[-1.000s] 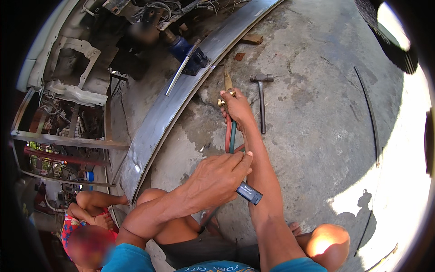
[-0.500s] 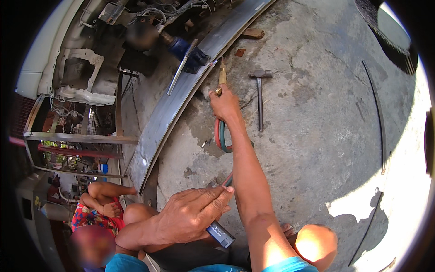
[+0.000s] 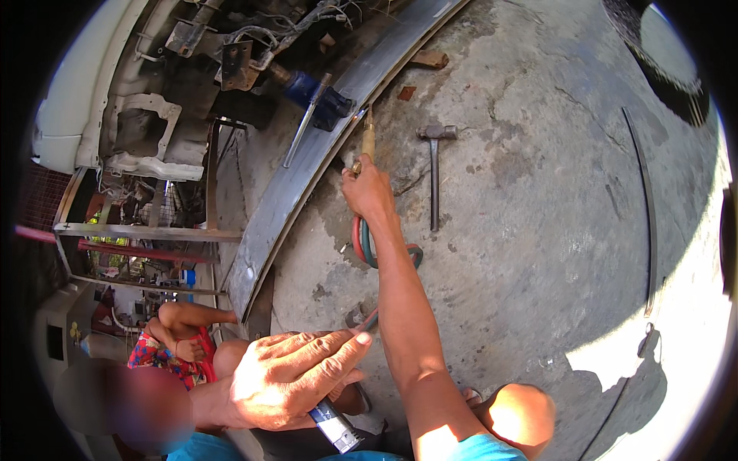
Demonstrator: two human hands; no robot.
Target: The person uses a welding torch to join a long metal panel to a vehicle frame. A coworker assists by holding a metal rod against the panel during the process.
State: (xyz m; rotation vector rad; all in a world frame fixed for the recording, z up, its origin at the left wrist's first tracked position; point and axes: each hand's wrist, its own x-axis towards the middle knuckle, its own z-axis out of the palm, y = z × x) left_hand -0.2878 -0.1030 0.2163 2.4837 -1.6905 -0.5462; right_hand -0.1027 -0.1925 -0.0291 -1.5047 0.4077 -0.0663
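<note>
A brass-coloured torch (image 3: 369,142) is extending forward from the right hand (image 3: 368,192), which is wrapping its fingers around it; the tip is pointing at the near edge of a long grey metal strip (image 3: 288,196), beside a small bright glow. Red and green hoses (image 3: 366,244) are looping below the right wrist. The left hand (image 3: 300,378), fingers extending, is holding a small dark-blue, silver-ended object (image 3: 334,427) under its palm. A hammer (image 3: 434,177) is lying right of the right hand; a blue jack (image 3: 329,104) is standing ahead, leftward.
</note>
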